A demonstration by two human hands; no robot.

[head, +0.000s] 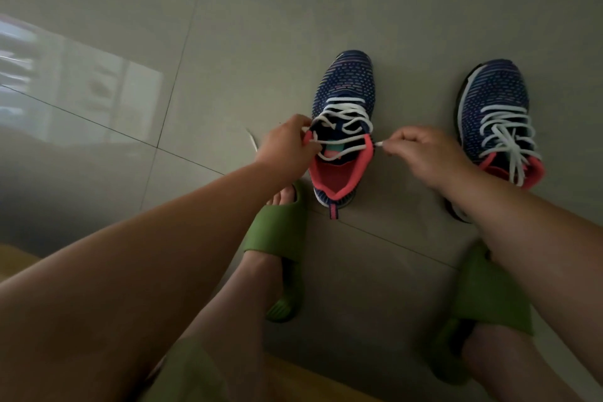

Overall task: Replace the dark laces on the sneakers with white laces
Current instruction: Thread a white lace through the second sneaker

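Two navy knit sneakers with pink collars stand on the tiled floor. The left sneaker (346, 88) carries a loosely threaded white lace (346, 117) across its eyelets. My left hand (288, 143) pinches that lace at the shoe's left side by the collar. On the shoe's right side, my right hand (421, 153) pinches the lace's tip between thumb and fingers. The right sneaker (496, 98) stands apart to the right with a white lace (507, 134) laced through it, its ends hanging loose over the collar.
My feet wear green slides, one (284, 232) just below the left sneaker, the other (489, 297) under my right forearm. A loose lace end (252, 140) lies on the floor left of my left hand. A wooden seat edge (19, 258) shows at the lower left.
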